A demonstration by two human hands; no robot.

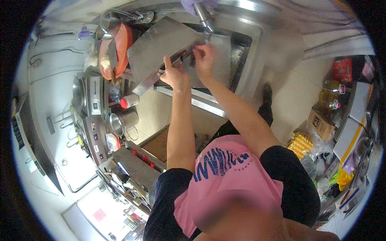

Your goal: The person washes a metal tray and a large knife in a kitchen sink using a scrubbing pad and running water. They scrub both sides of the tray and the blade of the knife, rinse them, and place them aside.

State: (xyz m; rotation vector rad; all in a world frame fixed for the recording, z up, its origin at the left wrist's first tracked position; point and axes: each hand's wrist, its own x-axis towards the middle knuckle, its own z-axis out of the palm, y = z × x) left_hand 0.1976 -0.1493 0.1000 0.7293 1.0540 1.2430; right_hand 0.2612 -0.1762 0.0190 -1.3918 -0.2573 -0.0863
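Note:
A flat stainless steel panel (159, 48) with a folded front edge lies tilted in front of me, a small metal fitting showing along that edge. My left hand (176, 76) grips the edge, thumb on top and fingers curled beneath. Farther right along the same edge is my right hand (205, 61), its fingers bent and blurred by motion. Whether it pinches anything is not clear. Under my right hand, a second grey metal sheet (221, 67) lies lower down. Just beyond the hands, a metal pipe (202, 15) ends in a joint, with purple cloth around its upper part.
An orange board (123, 48) at the left carries a knife (112, 54) and pale shreds. Nearby are a white red-capped bottle (131, 101) and a steel pot (131, 118). Oil bottles (330, 95) and a cardboard box (321, 124) stand at the right.

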